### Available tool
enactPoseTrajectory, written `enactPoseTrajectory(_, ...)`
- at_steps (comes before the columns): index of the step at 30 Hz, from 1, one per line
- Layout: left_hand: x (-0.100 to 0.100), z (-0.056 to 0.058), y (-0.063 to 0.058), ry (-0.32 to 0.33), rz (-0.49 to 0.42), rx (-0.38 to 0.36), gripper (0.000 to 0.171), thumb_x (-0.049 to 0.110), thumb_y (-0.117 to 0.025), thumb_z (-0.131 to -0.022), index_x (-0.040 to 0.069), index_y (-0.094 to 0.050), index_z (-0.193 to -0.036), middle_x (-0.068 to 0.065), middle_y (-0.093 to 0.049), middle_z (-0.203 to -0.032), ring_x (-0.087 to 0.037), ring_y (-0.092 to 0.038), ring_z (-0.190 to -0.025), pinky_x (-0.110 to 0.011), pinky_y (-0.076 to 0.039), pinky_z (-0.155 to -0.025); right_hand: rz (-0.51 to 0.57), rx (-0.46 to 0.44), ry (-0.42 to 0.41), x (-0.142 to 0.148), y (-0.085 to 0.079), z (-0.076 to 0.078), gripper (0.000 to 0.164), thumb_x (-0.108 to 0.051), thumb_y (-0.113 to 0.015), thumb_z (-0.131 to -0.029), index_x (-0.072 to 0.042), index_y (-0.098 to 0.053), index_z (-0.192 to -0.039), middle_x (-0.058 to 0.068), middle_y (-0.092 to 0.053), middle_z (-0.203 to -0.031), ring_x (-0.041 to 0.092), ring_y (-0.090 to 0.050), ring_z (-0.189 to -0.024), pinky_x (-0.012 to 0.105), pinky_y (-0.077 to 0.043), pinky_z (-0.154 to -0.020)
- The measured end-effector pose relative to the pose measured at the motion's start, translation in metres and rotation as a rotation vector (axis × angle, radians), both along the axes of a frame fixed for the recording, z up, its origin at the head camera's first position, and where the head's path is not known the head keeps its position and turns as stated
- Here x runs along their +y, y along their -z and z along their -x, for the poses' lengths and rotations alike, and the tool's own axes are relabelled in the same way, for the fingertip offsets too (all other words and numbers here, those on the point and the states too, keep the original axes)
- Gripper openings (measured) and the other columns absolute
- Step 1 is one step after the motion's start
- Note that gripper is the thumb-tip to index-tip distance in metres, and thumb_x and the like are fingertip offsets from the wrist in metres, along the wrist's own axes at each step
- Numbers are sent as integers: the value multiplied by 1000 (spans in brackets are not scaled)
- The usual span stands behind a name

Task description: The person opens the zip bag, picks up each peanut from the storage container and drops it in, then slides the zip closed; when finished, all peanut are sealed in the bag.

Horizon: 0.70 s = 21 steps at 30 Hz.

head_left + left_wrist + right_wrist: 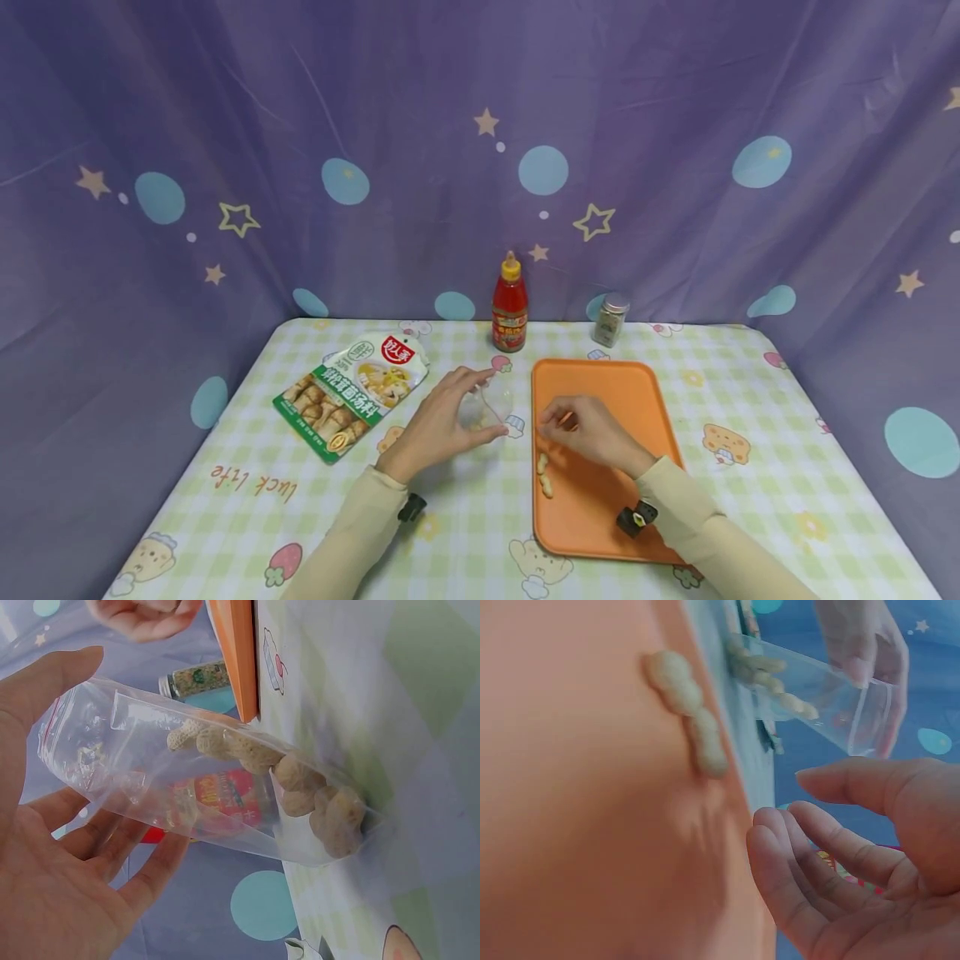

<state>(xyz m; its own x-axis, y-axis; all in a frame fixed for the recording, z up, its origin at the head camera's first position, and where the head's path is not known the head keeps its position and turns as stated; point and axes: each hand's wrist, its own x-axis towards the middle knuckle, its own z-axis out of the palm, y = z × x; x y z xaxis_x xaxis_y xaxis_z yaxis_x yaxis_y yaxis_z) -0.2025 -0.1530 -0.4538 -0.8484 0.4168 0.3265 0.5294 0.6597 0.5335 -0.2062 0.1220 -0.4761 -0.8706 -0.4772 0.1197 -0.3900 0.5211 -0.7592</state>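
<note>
My left hand (438, 421) holds a clear zip bag (139, 739) by its mouth, thumb on one side and fingers on the other. Several unshelled peanuts (300, 784) lie in the lower part of the bag, which stands on the tablecloth left of the orange tray (600, 379). Over the tray's left side hovers my right hand (588, 429), fingers loosely bent. In the right wrist view its thumb and fingertips are apart with nothing between them. Two peanuts (679, 686) rest end to end on the tray, near its left rim.
A red sauce bottle (510, 312) with a yellow cap and a small spice jar (611, 321) stand at the back of the table. On the left lies a green and white food pouch (352, 396). A purple curtain (420, 100) hangs behind.
</note>
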Motion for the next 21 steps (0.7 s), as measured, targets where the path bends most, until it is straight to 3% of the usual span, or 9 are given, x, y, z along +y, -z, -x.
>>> enactPoseTrajectory(8, 0, 0, -1, 1, -4, 0, 81, 47, -90, -79, 22, -57, -148, 5, -64, -127, -21, -64, -115, -38, -54, -99, -16, -75, -9, 6, 14, -15, 6, -7, -74, -93, -11, -74, -98, -2, -72, -85, 6, -61, -73, 21, -53, -66)
enactPoseTrajectory(21, 0, 0, 1, 3, -9, 1, 81, 45, -91, -78, 22, -57, -148, 4, -64, -128, -24, -65, -115, -40, -55, -99, -17, -143, -65, 3, 16, -41, 9, -12, -80, -91, -10, -71, -92, -3, -71, -79, 3, -60, -67, 18, -49, -61)
